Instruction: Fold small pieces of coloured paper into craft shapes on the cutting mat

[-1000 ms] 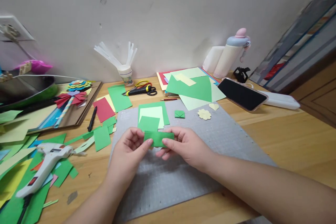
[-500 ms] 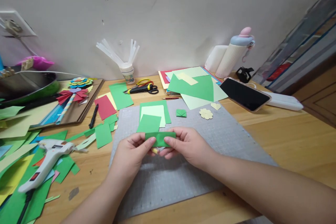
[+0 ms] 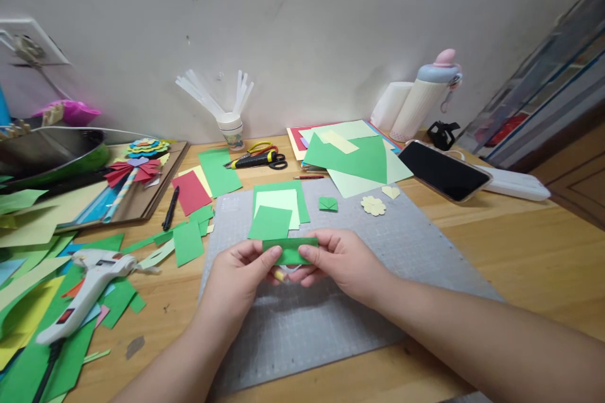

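The oblong green paper strip was in the air between both hands, above the near half of the grey gridded cutting mat. The left hand pinched one short end and the right hand the other, thumbs pressed on the facing side and fingers curled behind. It looked like light, thin card: stiff enough to span the gap without sagging, probably not slippery, but likely to crease or tear under a hard squeeze. The short ends seemed the best places to hold it, with flat thumbs and little force. Below its lower edge showed a bit of yellow, too small and shaded to identify. The mat lay flat on a pale wooden table. Just beyond the strip, a flat green paper square overlapped a pale green paper sheet; farther right lay a small folded green paper piece, a cream scalloped paper flower and a cream paper heart. A white glue gun rested leftward among scraps, and a plain whitish wall closed off the back.
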The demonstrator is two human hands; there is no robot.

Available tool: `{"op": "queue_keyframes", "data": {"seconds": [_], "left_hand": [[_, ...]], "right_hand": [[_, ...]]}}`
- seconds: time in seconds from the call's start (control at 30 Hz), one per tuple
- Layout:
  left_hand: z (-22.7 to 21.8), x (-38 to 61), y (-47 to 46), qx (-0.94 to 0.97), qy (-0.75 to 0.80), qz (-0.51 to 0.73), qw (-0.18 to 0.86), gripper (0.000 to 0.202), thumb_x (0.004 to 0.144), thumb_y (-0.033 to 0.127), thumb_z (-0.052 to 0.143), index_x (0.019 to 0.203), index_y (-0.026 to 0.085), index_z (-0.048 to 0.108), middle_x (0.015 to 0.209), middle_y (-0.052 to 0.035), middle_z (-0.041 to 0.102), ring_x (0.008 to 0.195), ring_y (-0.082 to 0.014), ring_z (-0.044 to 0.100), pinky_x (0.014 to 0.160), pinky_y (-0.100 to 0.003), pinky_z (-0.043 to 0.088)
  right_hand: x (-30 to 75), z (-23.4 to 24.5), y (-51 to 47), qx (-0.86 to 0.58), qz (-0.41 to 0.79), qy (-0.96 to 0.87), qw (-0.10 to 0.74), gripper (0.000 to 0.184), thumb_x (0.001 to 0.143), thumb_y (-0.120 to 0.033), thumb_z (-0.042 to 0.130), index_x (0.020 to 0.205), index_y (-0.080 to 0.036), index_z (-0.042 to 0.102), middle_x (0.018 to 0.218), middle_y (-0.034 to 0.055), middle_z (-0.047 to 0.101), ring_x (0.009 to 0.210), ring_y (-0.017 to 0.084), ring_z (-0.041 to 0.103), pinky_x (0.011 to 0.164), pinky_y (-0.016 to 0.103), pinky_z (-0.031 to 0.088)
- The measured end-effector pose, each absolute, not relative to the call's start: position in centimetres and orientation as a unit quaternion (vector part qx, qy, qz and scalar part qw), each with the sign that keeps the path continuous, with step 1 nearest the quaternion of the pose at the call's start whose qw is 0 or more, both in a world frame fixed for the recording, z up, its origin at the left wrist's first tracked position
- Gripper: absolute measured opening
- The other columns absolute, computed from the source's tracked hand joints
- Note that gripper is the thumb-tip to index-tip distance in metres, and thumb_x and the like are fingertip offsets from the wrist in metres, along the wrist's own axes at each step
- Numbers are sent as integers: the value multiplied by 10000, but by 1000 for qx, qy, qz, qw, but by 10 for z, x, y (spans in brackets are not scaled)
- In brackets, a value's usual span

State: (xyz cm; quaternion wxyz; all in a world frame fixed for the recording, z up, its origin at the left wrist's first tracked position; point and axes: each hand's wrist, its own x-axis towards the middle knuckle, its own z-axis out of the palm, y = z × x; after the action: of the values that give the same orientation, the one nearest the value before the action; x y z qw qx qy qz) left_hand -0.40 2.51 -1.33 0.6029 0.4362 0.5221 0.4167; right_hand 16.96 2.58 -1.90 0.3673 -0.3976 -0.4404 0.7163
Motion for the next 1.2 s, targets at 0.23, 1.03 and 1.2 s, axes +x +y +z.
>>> {"op": "queue_keyframes", "data": {"seconds": [0.23,1.03,1.2], "left_hand": [[-11,-3,25,431,522,416,607,250,639,354,764,632,129,656,504,-10,659,460,-100,575,482,-186,459],[-15,-6,24,431,497,445,608,199,700,326,744,653,149,664,571,10,664,498,-102,595,506,-193,505],[-14,-5,24,430,500,443,608,199,684,334,754,650,153,676,573,7,667,501,-106,595,504,-194,503]], "right_hand": [[170,-17,26,-399,715,-444,365,368,734,-452,685,906,-130,641,773,55,731,681,148,710,595,219,535],[170,-17,26,-397,718,-443,362,350,738,-457,683,887,-142,647,771,51,726,699,149,699,614,242,528],[170,-18,27,-400,718,-437,364,344,731,-455,692,877,-145,651,758,42,724,682,140,695,614,240,531]]}}
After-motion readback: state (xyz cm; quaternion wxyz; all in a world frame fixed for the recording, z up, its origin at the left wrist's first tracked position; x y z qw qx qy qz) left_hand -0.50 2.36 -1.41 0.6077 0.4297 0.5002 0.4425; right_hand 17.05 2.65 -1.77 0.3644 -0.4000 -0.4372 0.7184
